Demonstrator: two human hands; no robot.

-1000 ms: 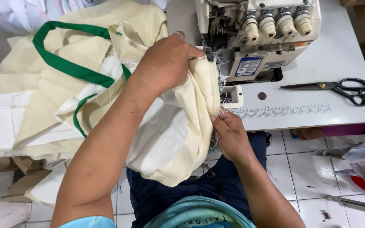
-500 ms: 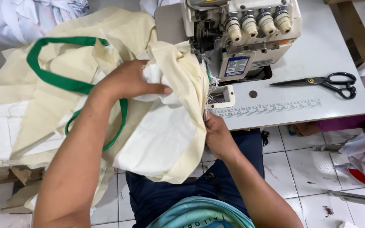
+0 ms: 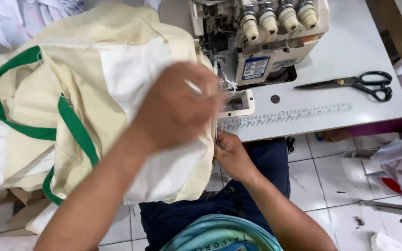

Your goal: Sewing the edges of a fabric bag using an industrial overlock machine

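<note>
A: The cloth bag, cream with a green strap, lies bunched over the worktop edge and the person's lap, hard against the sewing machine.

B: How would it handle?

A: Soft and light, by the look of its folds; it sags wherever nothing holds it, and loose threads fray along the cut edge. It would likely slide easily on the smooth worktop. Best taken at the seam edge, where the layers lie doubled.

B: And the grips?

A: The left hand is blurred; it sits on top of the cloth, fingers curled, seemingly pinching a white fold, though that cannot be told for sure. The right hand is just below it, clenched on the bag's hanging edge at the worktop's front.

B: Any labels?

A: Just beyond the left grip, a small rectangular blue-and-white sticker sits on the machine's front. Right of both grips, a printed ruler strip runs along the worktop's front edge, and black scissors lie farther right.
</note>
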